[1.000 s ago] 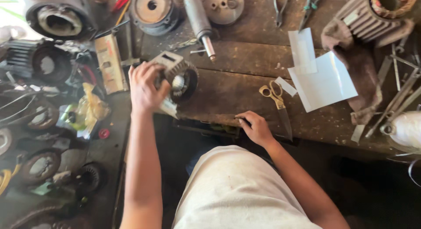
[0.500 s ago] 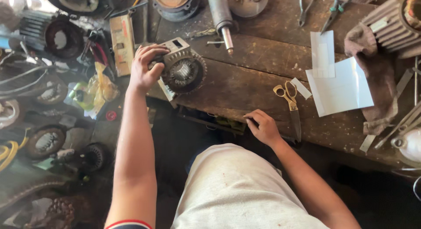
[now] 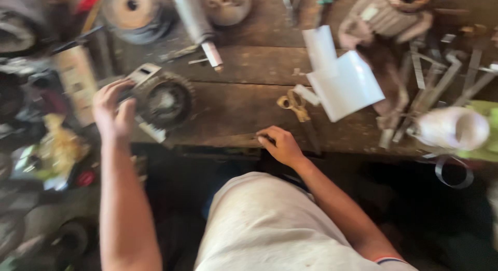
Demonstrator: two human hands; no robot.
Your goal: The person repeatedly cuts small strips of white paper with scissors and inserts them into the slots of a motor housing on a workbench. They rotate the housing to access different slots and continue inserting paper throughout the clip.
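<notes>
The left hand (image 3: 113, 112) is wrapped around the side of a round motor stator (image 3: 161, 98), fingers curled over its pale terminal box, holding it where it rests near the front left edge of the wooden surface (image 3: 244, 102). The right hand (image 3: 280, 145) lies on the front edge of the surface with its fingers bent down against the wood; whether it pinches anything is too blurred to tell. Just beyond the right hand lie scissors with yellow handles (image 3: 296, 109), and beside them, further right, sheets of white paper (image 3: 342, 81). A grey metal shaft (image 3: 199, 27) lies behind the stator, pointing toward the middle of the surface. At the far right a white roll (image 3: 454, 128) sits on its side by a heap of metal strips (image 3: 441, 81). The whole view is smeared by motion.
</notes>
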